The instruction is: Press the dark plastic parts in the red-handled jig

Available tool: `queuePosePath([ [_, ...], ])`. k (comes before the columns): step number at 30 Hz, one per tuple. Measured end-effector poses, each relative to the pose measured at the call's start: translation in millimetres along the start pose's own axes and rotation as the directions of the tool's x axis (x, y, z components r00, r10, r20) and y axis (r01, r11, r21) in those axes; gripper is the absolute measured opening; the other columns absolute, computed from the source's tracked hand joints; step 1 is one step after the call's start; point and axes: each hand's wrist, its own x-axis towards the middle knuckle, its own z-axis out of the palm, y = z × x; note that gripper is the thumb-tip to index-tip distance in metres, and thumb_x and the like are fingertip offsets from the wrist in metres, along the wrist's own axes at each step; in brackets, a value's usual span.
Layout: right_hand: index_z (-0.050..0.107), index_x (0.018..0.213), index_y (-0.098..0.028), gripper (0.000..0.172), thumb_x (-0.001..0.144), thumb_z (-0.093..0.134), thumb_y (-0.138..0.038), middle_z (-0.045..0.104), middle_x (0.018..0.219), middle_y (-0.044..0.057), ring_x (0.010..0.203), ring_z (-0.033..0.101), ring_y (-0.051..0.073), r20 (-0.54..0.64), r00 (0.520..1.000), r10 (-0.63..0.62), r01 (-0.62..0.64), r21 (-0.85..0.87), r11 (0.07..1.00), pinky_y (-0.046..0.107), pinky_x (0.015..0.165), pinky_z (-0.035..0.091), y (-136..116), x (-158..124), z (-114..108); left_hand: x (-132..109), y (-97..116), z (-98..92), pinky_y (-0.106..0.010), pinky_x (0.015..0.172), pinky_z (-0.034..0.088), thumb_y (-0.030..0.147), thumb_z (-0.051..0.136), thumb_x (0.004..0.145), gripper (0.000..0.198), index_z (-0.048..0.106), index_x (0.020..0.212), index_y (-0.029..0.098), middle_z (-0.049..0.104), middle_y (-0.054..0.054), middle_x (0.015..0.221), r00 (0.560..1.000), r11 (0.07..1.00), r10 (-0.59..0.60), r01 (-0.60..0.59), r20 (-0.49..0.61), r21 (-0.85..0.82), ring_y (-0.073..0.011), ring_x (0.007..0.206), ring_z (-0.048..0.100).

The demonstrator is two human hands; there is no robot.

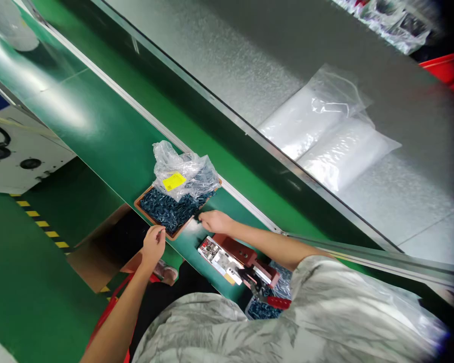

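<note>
A brown-rimmed tray (144, 209) full of small dark blue parts sits on the green bench. A crumpled clear bag with a yellow label (181, 176) lies on its far side. My left hand (153, 243) hovers at the tray's near corner, fingertips pinched together; whether anything is in them is too small to tell. My right hand (215, 221) rests at the tray's right edge, fingers curled down among the blue parts. Just behind the right hand stands a red fixture (234, 254) with a metal plate and a red-handled clamp (267, 297).
A second heap of blue parts (263, 310) lies by the clamp. The green conveyor belt (109, 126) runs diagonally past the tray. Beyond it a metal table holds clear plastic bags (325, 136). A white machine (18, 161) and an open cardboard box (94, 252) are at the left.
</note>
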Motion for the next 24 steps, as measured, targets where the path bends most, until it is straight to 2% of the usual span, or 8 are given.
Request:
queuePosePath([
  [3,0.063,0.11,-0.016,0.022,0.101,0.044,-0.023,0.073,0.1,0.01,0.087,0.069,0.02,0.054,0.985,-0.166,0.17,-0.098,0.981,0.03,0.077,0.05,-44.0,29.4,-12.2,-8.9,-2.0,11.9,-0.036,0.073,0.057,0.032,0.05,0.096,0.021,0.065,0.104,0.019,0.064,-0.009,0.101,0.998,0.999,-0.032,0.032,-0.051,0.006,-0.019,0.08,0.063],
  [6,0.06,0.111,-0.014,0.024,0.104,0.042,-0.026,0.071,0.102,0.012,0.09,0.069,0.022,0.109,0.961,-0.253,0.27,-0.197,0.942,0.033,0.078,0.051,-73.8,65.6,-15.1,-9.3,-5.6,21.2,-0.035,0.067,0.057,0.026,0.055,0.091,0.028,0.058,0.117,0.016,0.058,-0.01,0.105,0.99,0.997,-0.077,0.079,-0.121,0.014,-0.0172,0.075,0.059],
  [9,0.06,0.11,-0.012,0.022,0.102,0.043,-0.024,0.068,0.105,0.014,0.093,0.066,0.024,0.119,0.945,-0.303,0.325,-0.266,0.908,0.036,0.079,0.051,-86.5,93.9,-8.9,-6.9,-9.7,26.7,-0.036,0.068,0.058,0.022,0.059,0.086,0.04,0.052,0.125,0.014,0.054,-0.012,0.111,0.986,0.994,-0.096,0.101,-0.134,0.032,-0.0178,0.079,0.059],
  [12,0.061,0.104,-0.012,0.017,0.097,0.052,-0.024,0.063,0.11,0.016,0.099,0.061,0.027,0.047,0.946,-0.319,0.317,-0.318,0.893,0.039,0.079,0.05,-91.6,105.5,0.5,-4.2,-12.0,28.6,-0.042,0.08,0.059,0.02,0.06,0.084,0.044,0.05,0.126,0.014,0.052,-0.012,0.112,0.992,0.995,-0.054,0.063,-0.112,0.082,-0.0194,0.082,0.058],
  [16,0.063,0.101,-0.012,0.02,0.095,0.057,-0.03,0.06,0.11,0.016,0.103,0.054,0.029,-0.064,0.945,-0.321,0.282,-0.339,0.898,0.04,0.079,0.047,-93.1,97.5,6.7,-3.6,-13.6,27.8,-0.044,0.084,0.059,0.02,0.059,0.084,0.042,0.052,0.125,0.015,0.053,-0.012,0.112,0.997,0.994,-0.018,0.026,-0.079,0.108,-0.0218,0.087,0.06],
  [20,0.064,0.098,-0.014,0.02,0.099,0.051,-0.029,0.06,0.105,0.013,0.1,0.051,0.026,-0.1,0.938,-0.331,0.293,-0.279,0.914,0.037,0.082,0.046,-74.6,71.5,-1.2,-6.4,-13.8,24.7,-0.042,0.079,0.06,0.022,0.058,0.086,0.044,0.052,0.129,0.016,0.052,-0.015,0.122,0.999,0.993,-0.032,0.035,-0.034,0.111,-0.022,0.088,0.062],
  [22,0.064,0.093,-0.015,0.022,0.1,0.048,-0.027,0.061,0.101,0.012,0.096,0.052,0.024,-0.138,0.95,-0.279,0.245,-0.219,0.944,0.036,0.086,0.046,-57.3,54.9,-8.4,-4.9,-10.6,22.0,-0.044,0.082,0.06,0.026,0.059,0.088,0.044,0.052,0.13,0.016,0.052,-0.016,0.123,0.998,0.99,-0.019,0.026,-0.051,0.137,-0.0229,0.089,0.062],
  [24,0.064,0.089,-0.016,0.021,0.099,0.048,-0.024,0.062,0.096,0.011,0.092,0.054,0.022,-0.219,0.963,-0.156,0.137,-0.102,0.985,0.035,0.087,0.046,-38.4,39.6,-14.5,1.8,-3.6,18.7,-0.047,0.089,0.058,0.032,0.06,0.09,0.044,0.053,0.13,0.015,0.053,-0.016,0.122,0.995,0.987,0.01,0.006,-0.101,0.16,-0.024,0.091,0.062],
])
